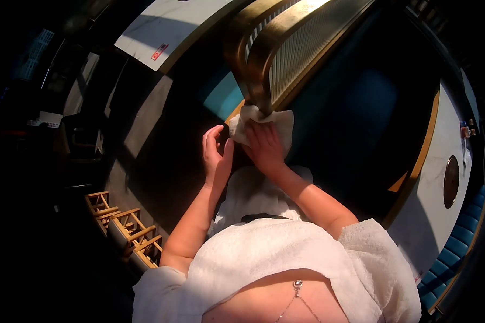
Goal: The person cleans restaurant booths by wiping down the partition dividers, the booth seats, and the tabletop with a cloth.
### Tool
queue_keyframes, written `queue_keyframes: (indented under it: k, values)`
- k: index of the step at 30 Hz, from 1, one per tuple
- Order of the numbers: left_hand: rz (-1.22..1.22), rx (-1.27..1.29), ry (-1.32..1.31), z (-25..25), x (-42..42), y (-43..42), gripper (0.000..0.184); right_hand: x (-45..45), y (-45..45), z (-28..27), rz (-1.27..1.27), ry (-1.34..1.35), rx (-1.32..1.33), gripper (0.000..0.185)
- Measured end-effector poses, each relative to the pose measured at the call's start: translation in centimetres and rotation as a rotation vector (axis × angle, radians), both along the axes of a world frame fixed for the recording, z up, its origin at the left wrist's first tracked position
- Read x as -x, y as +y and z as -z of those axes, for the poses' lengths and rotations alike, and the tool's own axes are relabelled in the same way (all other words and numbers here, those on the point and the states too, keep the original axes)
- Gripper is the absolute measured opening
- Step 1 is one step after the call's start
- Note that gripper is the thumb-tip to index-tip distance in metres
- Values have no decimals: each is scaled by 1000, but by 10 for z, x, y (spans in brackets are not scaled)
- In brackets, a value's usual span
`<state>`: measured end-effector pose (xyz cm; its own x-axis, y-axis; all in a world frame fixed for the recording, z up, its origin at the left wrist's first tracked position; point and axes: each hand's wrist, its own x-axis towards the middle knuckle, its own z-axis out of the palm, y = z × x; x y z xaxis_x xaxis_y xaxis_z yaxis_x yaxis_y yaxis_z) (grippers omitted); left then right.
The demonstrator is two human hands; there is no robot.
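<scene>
Right hand (267, 151): fingers extended, nearly together, laid over a white cloth (284, 121) at the divider's (261, 81) lower end, just beyond the fingertips; cannot tell whether they pinch it. Left hand (216, 156): fingers half-curled, open, apparently empty, near the cloth. Risk: cloth could slip if pressure slackens; fingertips could scrape the frame if it bunches.

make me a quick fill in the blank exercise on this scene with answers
1. The right hand is on a pale ____ at the end of the brass-coloured frame.
2. The ____ hand holds nothing.
3. The label on the upper-left white tabletop is mostly ____.

Missing words: cloth; left; red.
</scene>
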<state>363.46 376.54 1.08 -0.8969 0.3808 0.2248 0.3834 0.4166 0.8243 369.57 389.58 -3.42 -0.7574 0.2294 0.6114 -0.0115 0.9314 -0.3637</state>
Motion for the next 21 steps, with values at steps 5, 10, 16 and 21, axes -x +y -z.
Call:
queue_keyframes:
  k: [5, 10, 16, 21]
  values:
    - [11, -6, -5, 13, 4, -26, 31, 1, 2, 22, -95, 30, -27, 46]
    - [108, 1, 71, 22, 20, -30, 30, 5, 10, 17, -342, 118, -24, 44]
    - [132, -81, 16, 21, 27, -27, 31, 74, -12, -11, -19, 75, -60, 38]
    - [90, -89, -70, 18, 30, -38, 29, 10, 4, -2, -47, -136, -40, 55]
